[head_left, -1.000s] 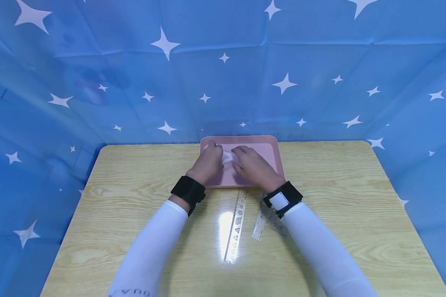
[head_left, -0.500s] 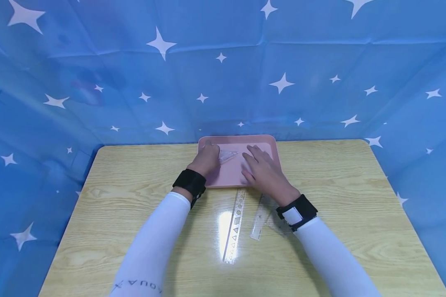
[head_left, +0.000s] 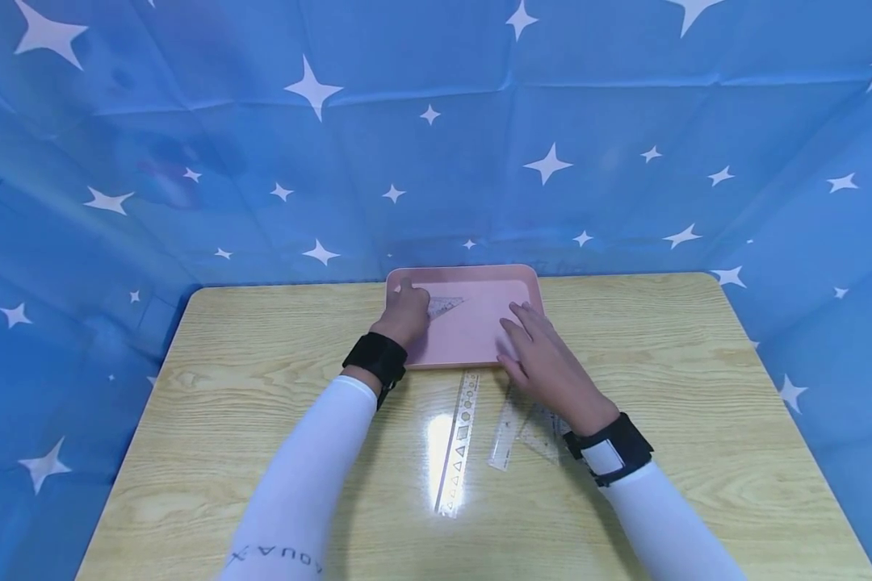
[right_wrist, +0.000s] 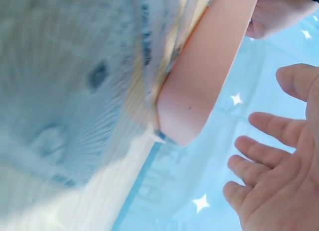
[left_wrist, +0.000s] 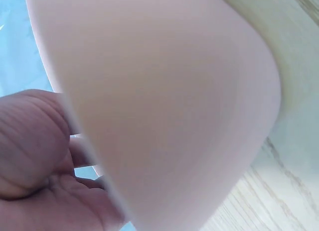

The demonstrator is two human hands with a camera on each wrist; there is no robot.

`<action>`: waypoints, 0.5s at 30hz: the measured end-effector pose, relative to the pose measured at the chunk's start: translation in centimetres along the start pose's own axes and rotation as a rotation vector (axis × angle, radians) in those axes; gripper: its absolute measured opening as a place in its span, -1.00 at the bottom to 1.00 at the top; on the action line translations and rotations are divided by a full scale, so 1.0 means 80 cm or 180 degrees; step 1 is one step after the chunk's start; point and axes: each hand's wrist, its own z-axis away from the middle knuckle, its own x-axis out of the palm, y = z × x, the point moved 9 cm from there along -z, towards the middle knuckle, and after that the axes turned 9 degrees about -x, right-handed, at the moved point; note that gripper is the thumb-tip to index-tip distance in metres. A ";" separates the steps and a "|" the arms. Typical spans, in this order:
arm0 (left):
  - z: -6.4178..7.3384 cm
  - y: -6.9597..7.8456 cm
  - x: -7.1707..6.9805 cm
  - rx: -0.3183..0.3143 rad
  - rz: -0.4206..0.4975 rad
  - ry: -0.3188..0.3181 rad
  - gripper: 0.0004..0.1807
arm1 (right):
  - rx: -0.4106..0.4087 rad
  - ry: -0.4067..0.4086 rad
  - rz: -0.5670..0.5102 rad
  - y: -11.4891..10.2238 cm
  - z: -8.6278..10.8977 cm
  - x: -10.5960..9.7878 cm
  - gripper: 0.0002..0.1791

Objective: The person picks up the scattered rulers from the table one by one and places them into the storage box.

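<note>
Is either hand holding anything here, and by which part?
The right hand holds nothing. The left hand covers the left end of the clear set square; whether it grips it there cannot be told.

The pink tray (left_wrist: 169, 106) takes up most of the view, blurred, its smooth outer side running from the top down to the bottom edge. At the left, the left grip (left_wrist: 40, 161), a bare hand, reaches behind the tray's left edge, which hides the fingertips. Blue cloth (left_wrist: 20, 57) shows at the upper left and in slivers by the fingers; pale wood-grained bench (left_wrist: 279, 191) lies at the right
</note>
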 end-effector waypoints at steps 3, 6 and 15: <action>0.002 0.001 0.000 -0.0017 0.0034 -0.0017 -0.71 | 0.0107 0.0010 -0.0027 0.006 0.012 0.000 -0.42; 0.003 0.001 0.000 -0.0062 0.0061 -0.0085 -0.70 | 0.0178 0.0022 -0.0032 0.009 0.025 -0.002 -0.41; 0.001 -0.003 0.004 -0.0158 0.0093 -0.0161 -0.73 | 0.0328 0.0114 0.0028 0.017 0.063 -0.010 -0.36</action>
